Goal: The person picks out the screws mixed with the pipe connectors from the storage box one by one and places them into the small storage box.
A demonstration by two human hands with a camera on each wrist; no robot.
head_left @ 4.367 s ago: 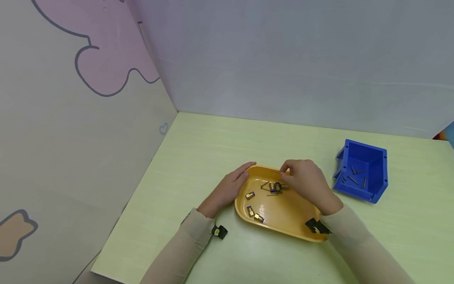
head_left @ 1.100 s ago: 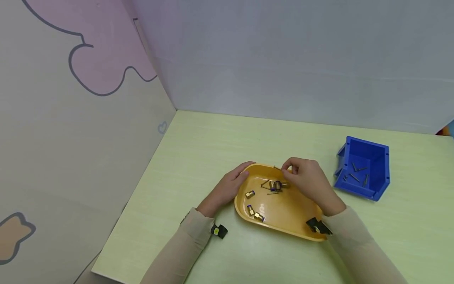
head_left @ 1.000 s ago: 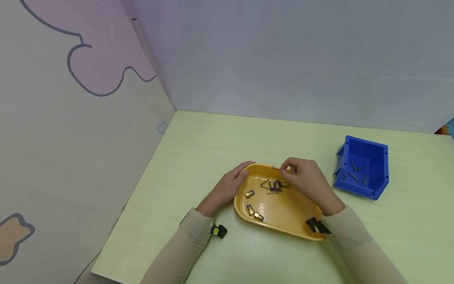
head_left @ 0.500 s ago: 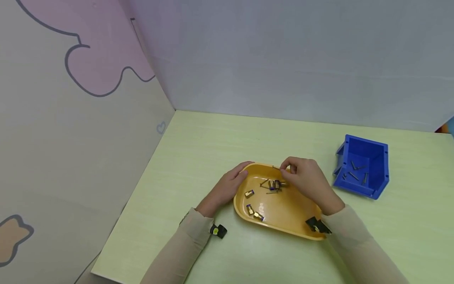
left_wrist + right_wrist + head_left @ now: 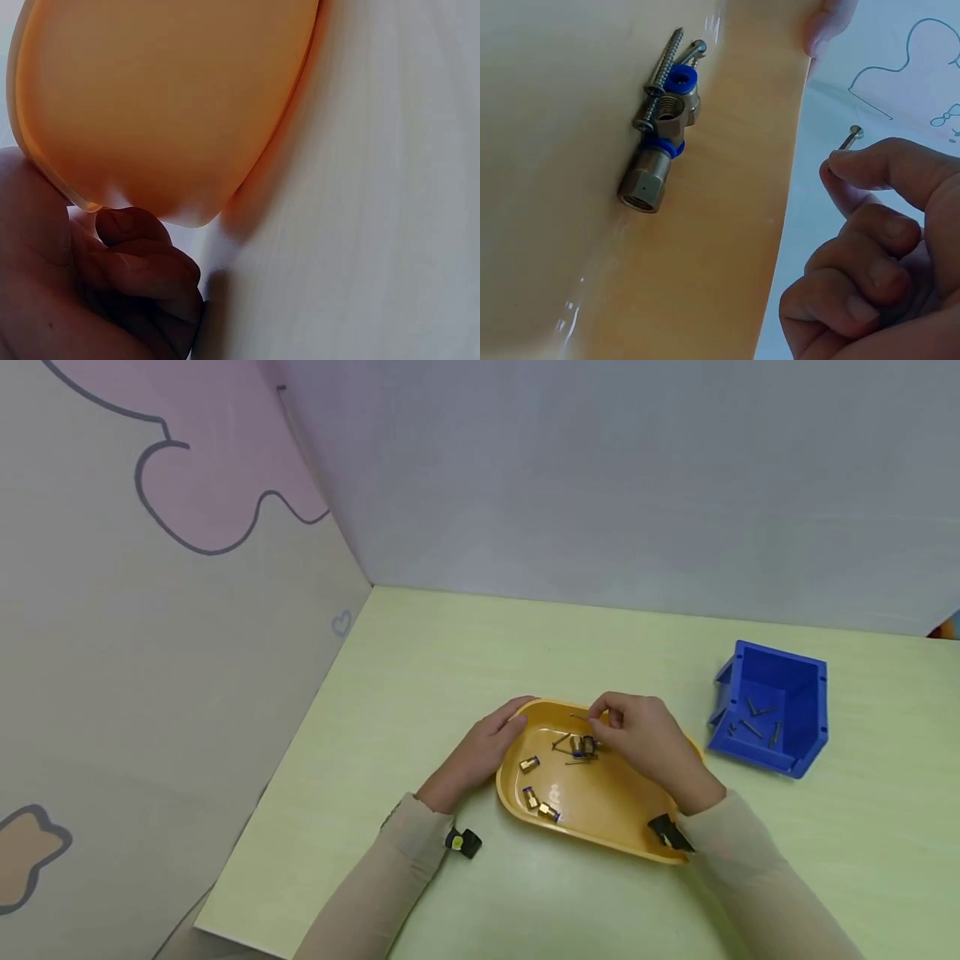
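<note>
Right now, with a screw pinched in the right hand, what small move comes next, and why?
Probably carry the small metal screw rightward to the blue plastic bin: the right hand pinches it above the orange plastic tray, the bin already holds similar screws, and the left hand grips the tray's rim.

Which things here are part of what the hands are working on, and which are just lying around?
In use:
right hand pinching a screw
left hand holding the yellow tray
loose screws in the tray
blue bin holding screws

Lying about:
brass fittings in the tray
</note>
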